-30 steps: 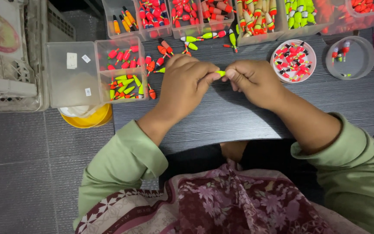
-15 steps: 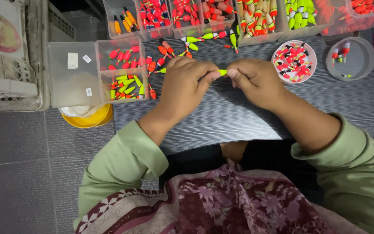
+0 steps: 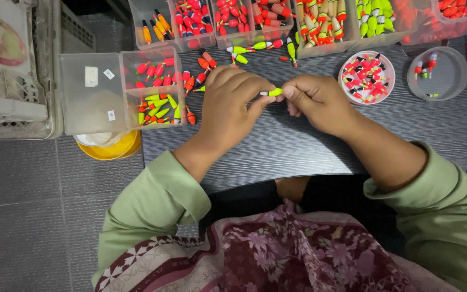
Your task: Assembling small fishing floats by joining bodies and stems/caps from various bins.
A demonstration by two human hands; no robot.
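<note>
A dark wood-grain table (image 3: 298,146) stands over a grey tiled floor (image 3: 22,216), seen from above. At the far left a white crate (image 3: 12,103) sits off the table's edge. Next to it a clear lidded box (image 3: 90,92) overhangs the table's left corner, its right compartments holding red floats above and yellow-green floats below. A yellow bowl (image 3: 109,151) shows underneath this box. A few loose floats (image 3: 201,67) lie on the table just right of the box.

The left hand (image 3: 231,108) rests on the table near its middle, fingers curled inward, thumb and fingertips pinched on the left end of a small yellow-green float (image 3: 273,92). The float lies level between the two hands, just above the table top. The right hand (image 3: 320,103) is likewise curled, its thumb and forefinger gripping the float's right end; the remaining fingers are folded under the palm. Both hands are closed, and they nearly touch. Green sleeves cover both forearms.

Along the table's far edge runs a row of clear bins (image 3: 277,21) filled with red, orange, yellow and green floats. Right of the hands a round pink dish (image 3: 367,77) holds small red-and-black pieces. Further right a clear round tub (image 3: 438,73) holds only a few pieces.
</note>
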